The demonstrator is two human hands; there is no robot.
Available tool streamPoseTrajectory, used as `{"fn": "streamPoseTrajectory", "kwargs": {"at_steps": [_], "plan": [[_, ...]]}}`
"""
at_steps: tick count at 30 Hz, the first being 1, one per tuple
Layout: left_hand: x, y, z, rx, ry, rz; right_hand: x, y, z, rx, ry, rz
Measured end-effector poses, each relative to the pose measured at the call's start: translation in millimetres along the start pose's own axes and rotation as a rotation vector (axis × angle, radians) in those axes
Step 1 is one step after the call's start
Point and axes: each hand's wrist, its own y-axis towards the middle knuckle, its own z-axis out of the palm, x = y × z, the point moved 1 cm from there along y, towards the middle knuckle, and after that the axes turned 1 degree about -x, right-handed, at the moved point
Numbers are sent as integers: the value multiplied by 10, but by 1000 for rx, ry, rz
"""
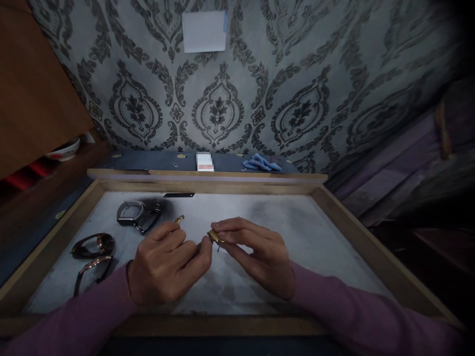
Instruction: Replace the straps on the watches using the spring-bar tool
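Observation:
My right hand (260, 249) pinches a small gold watch case (215, 236) between thumb and fingertips, above the white board. My left hand (166, 262) is closed, its thumb reaching to the near side of the watch case. From its curled forefinger sticks out a narrow gold-coloured piece (180, 219); the rest of that piece is hidden in the fingers, so I cannot tell if it joins the watch. Left of my hands lie a silver-cased watch (129, 212), a dark watch (148, 220) and two dark-strapped watches with rose-gold parts (94, 245) (92, 264).
A raised wooden rim (208, 185) surrounds the white work board (282, 212). A dark flat blade (178, 195) lies by the far rim. Beyond stand a phone (205, 161) and a blue cloth (261, 162). A wooden cabinet (37, 89) is at left, patterned wall behind.

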Motion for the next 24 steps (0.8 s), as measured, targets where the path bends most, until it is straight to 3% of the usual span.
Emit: {"fn": "streamPoseTrajectory", "kwargs": {"at_steps": [11,22,24], "plan": [[16,-32,28,18,27,-11,-32,-12,21,-24,71,65],[14,-33,42,18,-46,-113,-27,-29,34,47,50,47],[27,-34,44,45,-99,-173,-30,-24,27,30,86,113]]}}
